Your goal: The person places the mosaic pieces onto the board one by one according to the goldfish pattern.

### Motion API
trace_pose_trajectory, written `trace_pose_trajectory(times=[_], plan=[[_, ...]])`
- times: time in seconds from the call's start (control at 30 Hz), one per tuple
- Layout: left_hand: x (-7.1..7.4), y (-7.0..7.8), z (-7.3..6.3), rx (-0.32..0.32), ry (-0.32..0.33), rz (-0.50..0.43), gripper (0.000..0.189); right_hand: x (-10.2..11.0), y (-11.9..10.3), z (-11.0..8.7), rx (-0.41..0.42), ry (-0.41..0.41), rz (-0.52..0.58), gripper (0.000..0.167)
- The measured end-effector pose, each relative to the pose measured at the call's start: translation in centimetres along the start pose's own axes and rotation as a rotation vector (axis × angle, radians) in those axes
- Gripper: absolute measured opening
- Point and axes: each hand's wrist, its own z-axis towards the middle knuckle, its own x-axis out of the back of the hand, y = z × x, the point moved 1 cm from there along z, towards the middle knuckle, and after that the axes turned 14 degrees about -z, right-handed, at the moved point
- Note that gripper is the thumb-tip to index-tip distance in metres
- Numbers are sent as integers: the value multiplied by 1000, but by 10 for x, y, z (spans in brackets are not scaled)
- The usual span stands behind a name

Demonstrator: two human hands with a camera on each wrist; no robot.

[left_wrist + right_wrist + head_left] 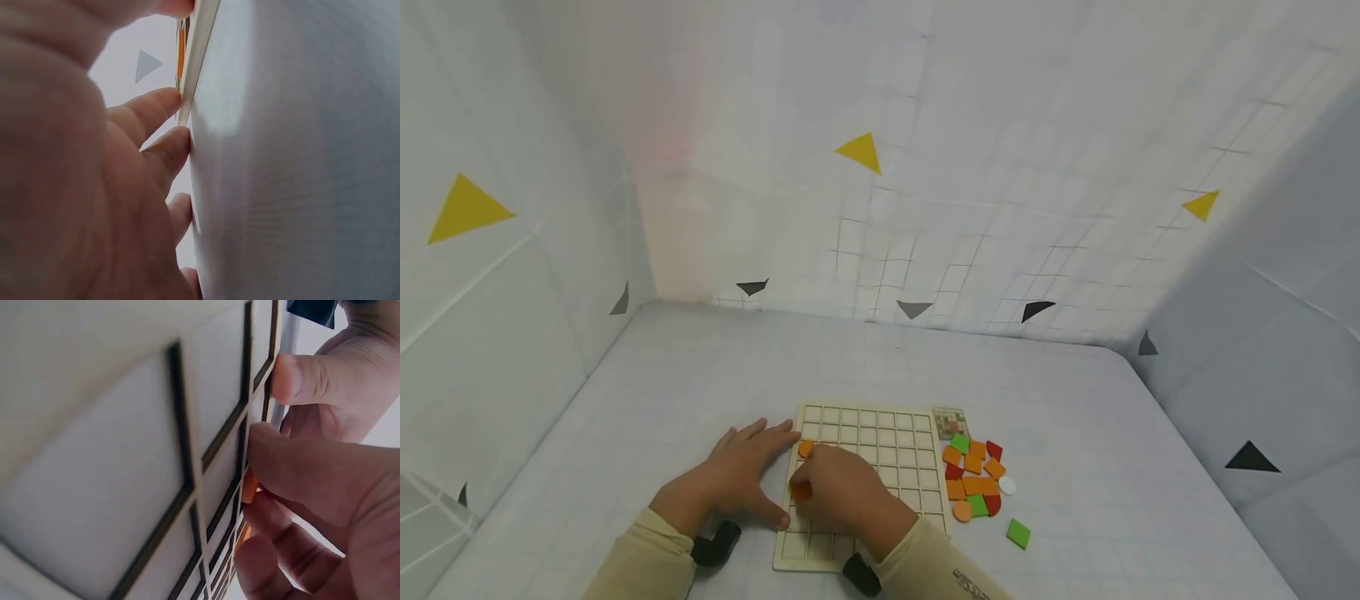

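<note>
A pale wooden grid board [907, 478] lies on the table, mostly bare. My right hand [850, 493] is over its left columns and pinches an orange tile [801, 493] between thumb and fingers. The right wrist view shows this orange tile [250, 486] low against the grid lines, partly hidden by the fingers. An orange disc [806, 449] sits in a left-column cell above it. Fingers spread, my left hand [730, 477] rests along the board's left edge. In the left wrist view its thumb and fingertips [169, 99] are right at the board's side [199, 44].
Right of the board lies a loose cluster of orange tiles [973, 463], with green, red and white pieces among them. One green tile [1018, 533] lies apart, nearer the front. A small printed pattern card [951, 422] is by the board's upper right corner. White walls [1000, 167] enclose the table.
</note>
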Motion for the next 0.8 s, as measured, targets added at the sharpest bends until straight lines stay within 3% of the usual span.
trace_pose_trajectory(times=[0.1, 0.17, 0.33, 0.43, 0.67, 0.8], plan=[[-1, 0, -1, -19, 7, 1, 114, 2, 4, -5, -11, 4, 25, 36], [-1, 1, -2, -24, 16, 5, 114, 4, 10, -10, -37, 17, 130, 46], [-1, 4, -3, -18, 25, 10, 115, 10, 31, -32, -163, 119, 625, 46], [-1, 8, -1, -19, 21, 17, 117, 11, 49, -53, -255, 216, 810, 45], [-2, 6, 1, -34, 18, 43, 119, 4, 82, -102, -491, 356, 891, 45], [3, 4, -3, -51, 34, 55, 119, 0, 100, -122, -613, 374, 844, 46]])
